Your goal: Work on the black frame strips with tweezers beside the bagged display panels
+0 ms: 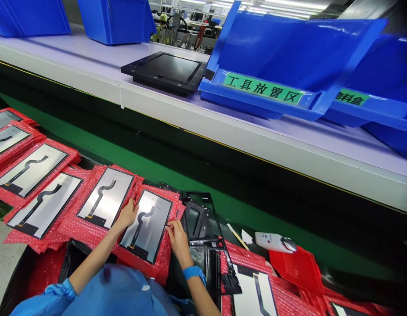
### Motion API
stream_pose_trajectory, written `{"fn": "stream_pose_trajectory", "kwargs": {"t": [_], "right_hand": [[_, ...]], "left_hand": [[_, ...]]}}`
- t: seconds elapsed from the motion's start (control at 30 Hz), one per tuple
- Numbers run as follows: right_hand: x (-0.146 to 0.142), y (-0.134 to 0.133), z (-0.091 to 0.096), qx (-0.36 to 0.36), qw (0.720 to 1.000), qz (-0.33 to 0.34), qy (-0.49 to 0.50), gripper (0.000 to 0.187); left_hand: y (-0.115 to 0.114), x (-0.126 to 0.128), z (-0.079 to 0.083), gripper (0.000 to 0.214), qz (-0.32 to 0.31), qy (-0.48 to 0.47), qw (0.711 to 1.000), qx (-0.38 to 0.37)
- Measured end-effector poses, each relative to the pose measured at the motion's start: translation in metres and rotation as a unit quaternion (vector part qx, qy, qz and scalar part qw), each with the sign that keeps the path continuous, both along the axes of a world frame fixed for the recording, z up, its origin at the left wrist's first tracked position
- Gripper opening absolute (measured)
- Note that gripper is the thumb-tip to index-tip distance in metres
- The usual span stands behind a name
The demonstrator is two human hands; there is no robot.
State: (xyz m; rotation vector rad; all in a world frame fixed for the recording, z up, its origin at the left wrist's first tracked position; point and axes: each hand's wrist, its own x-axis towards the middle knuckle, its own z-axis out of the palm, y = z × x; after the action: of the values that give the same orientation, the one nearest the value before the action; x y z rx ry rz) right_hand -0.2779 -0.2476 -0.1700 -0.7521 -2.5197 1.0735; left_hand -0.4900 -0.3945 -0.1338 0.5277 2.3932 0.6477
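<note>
A display panel with a silver back and a curved black ribbon cable lies on a red bubble-wrap sheet in front of me. My left hand grips its left edge, fingers closed. At the opposite edge my right hand is closed too, fingertips pinching the panel's side; a blue band circles that wrist. Left of it rests another silver panel on its own red wrap. A thin black frame and dark frame parts lie just right of my right hand.
More panels on red wrap line the left. To the right are a white bottle, a red tray, a thin stick and another panel. A raised shelf carries blue bins and a black framed screen.
</note>
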Motion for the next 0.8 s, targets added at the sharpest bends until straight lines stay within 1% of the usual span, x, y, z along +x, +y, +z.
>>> {"fn": "stream_pose_trajectory", "kwargs": {"t": [0.23, 0.53, 0.67, 0.8], "right_hand": [[0.0002, -0.0058, 0.0014, 0.033, 0.999, 0.014, -0.026, 0.016], [-0.0063, -0.0034, 0.0020, 0.067, 0.996, 0.032, -0.052, 0.020], [-0.0076, -0.0036, -0.0003, 0.065, 0.996, 0.039, -0.041, 0.018], [-0.0069, -0.0033, 0.0000, 0.044, 0.998, 0.046, -0.020, 0.015]], "left_hand": [[0.0002, 0.0000, 0.0018, 0.029, 0.002, -0.003, 1.000, 0.001], [0.0004, 0.0006, 0.0017, 0.029, 0.007, -0.002, 1.000, 0.005], [-0.0003, 0.0017, -0.0009, 0.030, 0.017, -0.003, 1.000, 0.009], [-0.0015, 0.0031, -0.0027, 0.031, 0.025, -0.008, 1.000, 0.016]]}}
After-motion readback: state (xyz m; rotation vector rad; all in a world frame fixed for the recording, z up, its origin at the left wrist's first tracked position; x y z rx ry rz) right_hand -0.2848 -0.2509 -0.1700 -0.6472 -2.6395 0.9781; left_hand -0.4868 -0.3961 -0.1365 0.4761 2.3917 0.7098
